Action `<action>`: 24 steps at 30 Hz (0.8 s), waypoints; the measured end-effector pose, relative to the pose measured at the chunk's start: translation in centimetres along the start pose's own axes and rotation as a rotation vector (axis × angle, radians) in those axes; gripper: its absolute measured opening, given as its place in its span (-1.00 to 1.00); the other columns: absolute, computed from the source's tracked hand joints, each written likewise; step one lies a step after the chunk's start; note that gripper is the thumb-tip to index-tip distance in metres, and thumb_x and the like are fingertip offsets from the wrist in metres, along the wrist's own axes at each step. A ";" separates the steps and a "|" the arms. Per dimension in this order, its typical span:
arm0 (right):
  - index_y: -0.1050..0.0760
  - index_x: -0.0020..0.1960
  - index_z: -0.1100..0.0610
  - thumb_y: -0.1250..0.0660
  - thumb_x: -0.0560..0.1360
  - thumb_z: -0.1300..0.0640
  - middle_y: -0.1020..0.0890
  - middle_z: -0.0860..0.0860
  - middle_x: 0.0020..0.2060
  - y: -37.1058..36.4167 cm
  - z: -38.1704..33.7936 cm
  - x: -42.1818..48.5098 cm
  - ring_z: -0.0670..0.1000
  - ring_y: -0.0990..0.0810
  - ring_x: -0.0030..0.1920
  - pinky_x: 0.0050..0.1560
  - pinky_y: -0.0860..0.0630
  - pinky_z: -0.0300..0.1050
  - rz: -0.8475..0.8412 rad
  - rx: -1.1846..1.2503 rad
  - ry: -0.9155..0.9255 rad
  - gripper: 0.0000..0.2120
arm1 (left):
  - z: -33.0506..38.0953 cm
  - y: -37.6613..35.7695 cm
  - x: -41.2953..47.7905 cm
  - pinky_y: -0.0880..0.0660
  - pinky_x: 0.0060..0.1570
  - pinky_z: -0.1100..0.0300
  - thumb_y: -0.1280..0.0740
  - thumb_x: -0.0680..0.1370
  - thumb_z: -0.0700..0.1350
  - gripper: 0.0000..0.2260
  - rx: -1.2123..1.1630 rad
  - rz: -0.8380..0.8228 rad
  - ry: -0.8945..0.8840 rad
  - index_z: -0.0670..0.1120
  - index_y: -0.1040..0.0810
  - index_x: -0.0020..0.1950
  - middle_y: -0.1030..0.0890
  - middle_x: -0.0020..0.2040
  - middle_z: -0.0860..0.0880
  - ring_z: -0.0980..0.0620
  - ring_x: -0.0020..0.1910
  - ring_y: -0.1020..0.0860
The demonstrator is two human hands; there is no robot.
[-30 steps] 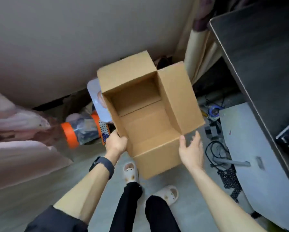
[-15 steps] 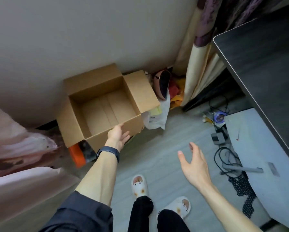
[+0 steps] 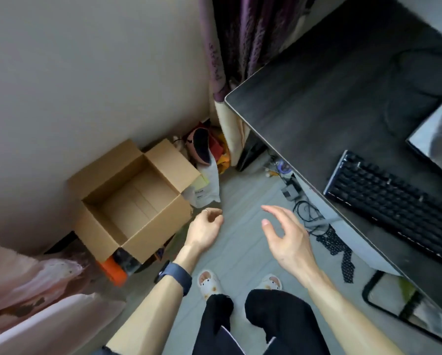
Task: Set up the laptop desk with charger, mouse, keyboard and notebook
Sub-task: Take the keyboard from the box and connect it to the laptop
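A dark desk (image 3: 317,103) fills the right side, with a black keyboard (image 3: 394,201) lying on it and part of a laptop (image 3: 437,139) at the far right edge. An empty open cardboard box (image 3: 130,201) sits on the floor by the wall at left. My left hand (image 3: 206,228) hangs just right of the box with loosely curled fingers, holding nothing. My right hand (image 3: 284,234) hovers over the floor, fingers relaxed and spread, empty. Mouse, charger and notebook are not in view.
Cables and a power adapter (image 3: 291,190) lie on the floor under the desk's edge. A white bag (image 3: 206,190) and coloured clutter sit in the corner by a purple curtain (image 3: 240,47). An orange-capped container (image 3: 116,270) sits beneath the box. Pink bedding (image 3: 22,290) is at left.
The box went from held in both hands to resting on the floor by the wall. My left hand let go of its rim and drew back; the view swung right, showing the keyboard.
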State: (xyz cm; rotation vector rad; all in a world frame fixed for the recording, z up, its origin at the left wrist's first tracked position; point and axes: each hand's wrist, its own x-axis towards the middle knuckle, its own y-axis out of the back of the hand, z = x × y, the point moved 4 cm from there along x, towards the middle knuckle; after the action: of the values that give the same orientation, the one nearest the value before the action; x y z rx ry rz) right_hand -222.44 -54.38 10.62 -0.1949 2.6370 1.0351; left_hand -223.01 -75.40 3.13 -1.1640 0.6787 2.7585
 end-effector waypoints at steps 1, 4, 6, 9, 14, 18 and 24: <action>-0.56 0.31 -0.04 -0.31 0.61 0.09 -0.55 -0.19 0.24 2.3 -0.3 -0.6 -0.26 -0.44 0.26 0.30 -0.29 -0.37 0.054 0.019 -0.004 -0.72 | 3.2 -0.9 -1.2 -0.34 0.09 0.29 -0.27 0.60 0.00 -0.77 0.052 -0.025 -0.075 0.04 -0.58 0.22 -0.61 0.18 0.08 0.10 0.14 -0.53; -0.58 0.29 0.01 -0.33 0.60 0.13 -0.57 -0.18 0.20 8.9 1.0 -1.9 -0.20 -0.50 0.26 0.32 -0.42 -0.18 0.197 0.095 -0.039 -0.73 | 11.8 -4.2 -3.7 -0.34 0.06 0.34 -0.25 0.60 0.00 -0.77 0.151 -0.047 -0.233 0.05 -0.58 0.22 -0.63 0.15 0.12 0.15 0.10 -0.55; -0.58 0.27 -0.03 -0.33 0.60 0.12 -0.55 -0.21 0.16 11.7 2.6 -2.1 -0.18 -0.53 0.23 0.27 -0.47 -0.16 0.256 0.128 -0.090 -0.74 | 15.1 -5.5 -4.2 -0.34 0.01 0.36 -0.24 0.59 0.01 -0.77 0.196 -0.035 -0.284 0.07 -0.57 0.21 -0.63 0.13 0.13 0.20 0.02 -0.52; -0.53 0.31 -0.07 -0.33 0.59 0.07 -0.54 -0.15 0.21 18.2 8.5 -2.4 -0.17 -0.52 0.21 0.27 -0.51 -0.10 0.392 0.201 -0.299 -0.70 | 20.9 -10.0 -3.8 -0.41 0.08 0.29 -0.27 0.57 0.01 -0.74 0.244 -0.068 -0.340 0.04 -0.54 0.24 -0.62 0.18 0.06 0.14 0.07 -0.56; -0.28 0.51 0.15 -0.38 0.55 -0.04 -0.32 0.20 0.48 26.9 21.7 -4.5 0.26 -0.30 0.45 0.45 -0.26 0.15 0.619 0.162 -0.839 -0.38 | 26.1 -17.6 -1.0 -0.37 0.30 0.09 -0.35 0.53 0.03 -0.43 0.347 -0.111 -0.174 -0.12 -0.31 0.49 -0.43 0.42 -0.14 -0.11 0.35 -0.45; 0.00 0.62 0.10 -0.33 0.55 -0.18 -0.03 0.13 0.59 29.8 30.0 -7.1 0.30 -0.12 0.51 0.42 -0.24 0.23 0.586 0.184 -1.150 -0.17 | 27.3 -22.4 0.7 -0.46 0.27 -0.01 -0.37 0.48 0.02 -0.51 0.297 -0.117 0.003 -0.11 -0.47 0.37 -0.52 0.29 -0.16 -0.16 0.17 -0.54; -0.28 0.51 0.14 -0.29 0.52 -0.29 -0.25 0.25 0.46 29.2 34.1 -9.6 0.33 -0.20 0.43 0.36 -0.28 0.23 0.533 0.227 -1.232 -0.27 | 29.6 -25.2 2.2 -0.46 0.28 -0.09 -0.39 0.47 0.01 -0.42 0.338 -0.063 -0.037 -0.03 -0.39 0.48 -0.47 0.29 -0.12 -0.22 0.22 -0.53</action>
State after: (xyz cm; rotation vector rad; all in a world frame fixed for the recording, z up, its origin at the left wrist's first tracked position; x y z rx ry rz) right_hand -212.38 -9.63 8.77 0.9309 1.6091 0.6123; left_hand -238.42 -40.42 10.52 -1.0379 1.0337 2.4776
